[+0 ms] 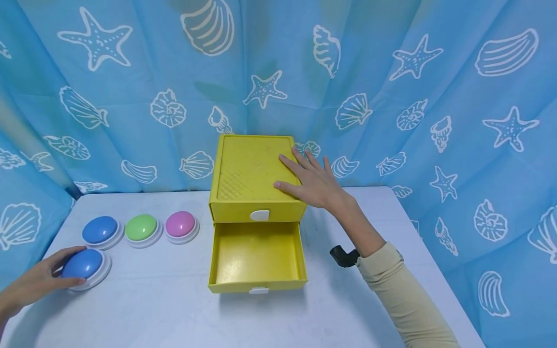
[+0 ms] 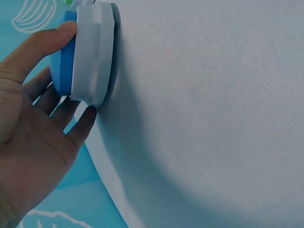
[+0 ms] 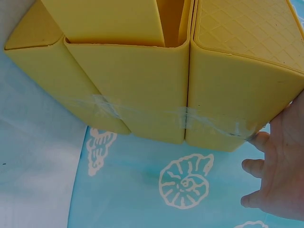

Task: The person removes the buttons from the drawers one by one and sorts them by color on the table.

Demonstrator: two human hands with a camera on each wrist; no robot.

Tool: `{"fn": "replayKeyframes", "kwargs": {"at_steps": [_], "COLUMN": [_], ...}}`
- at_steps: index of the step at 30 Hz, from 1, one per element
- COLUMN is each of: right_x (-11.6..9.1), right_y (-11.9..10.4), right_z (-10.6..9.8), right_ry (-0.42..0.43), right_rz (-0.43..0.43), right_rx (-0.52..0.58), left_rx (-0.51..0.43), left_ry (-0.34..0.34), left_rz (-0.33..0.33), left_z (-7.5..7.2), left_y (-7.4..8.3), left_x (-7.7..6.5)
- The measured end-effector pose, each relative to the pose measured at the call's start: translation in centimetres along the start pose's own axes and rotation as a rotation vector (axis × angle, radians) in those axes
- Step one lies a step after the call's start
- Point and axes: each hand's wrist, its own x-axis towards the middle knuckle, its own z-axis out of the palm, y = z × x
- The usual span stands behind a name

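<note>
My left hand [image 1: 32, 285] grips a blue domed push button [image 1: 83, 265] with a white base at the table's left edge. In the left wrist view the thumb lies on the edge of the blue dome [image 2: 66, 59], the other fingers round its far side. My right hand [image 1: 315, 183], fingers spread and straight, rests on the right side of the top of a yellow drawer cabinet [image 1: 248, 162]. Its middle drawer [image 1: 258, 251] is pulled out, and nothing lies inside. In the right wrist view, fingertips [image 3: 254, 166] show beside the cabinet's side wall [image 3: 228, 95].
Another blue button [image 1: 100, 229], a green one [image 1: 141, 227] and a pink one [image 1: 180, 224] stand in a row behind the gripped one. A blue shell-print curtain [image 1: 278, 58] hangs close behind the white table [image 1: 165, 309]. Clear tape [image 3: 190, 118] crosses the cabinet's side.
</note>
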Motion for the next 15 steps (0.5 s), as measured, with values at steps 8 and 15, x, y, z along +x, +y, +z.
{"fn": "replayKeyframes", "kwargs": {"at_steps": [8, 15], "right_x": [0.0, 0.0], "right_y": [0.0, -0.1], "right_z": [0.0, 0.0], "right_ry": [-0.001, -0.001], "right_rz": [0.003, 0.005], "right_rx": [0.005, 0.007], "left_rx": [-0.022, -0.064], "left_ry": [0.004, 0.014], "left_rz": [0.015, 0.021], "left_z": [0.0, 0.6], "left_y": [0.0, -1.9], "left_x": [-0.1, 0.8]}}
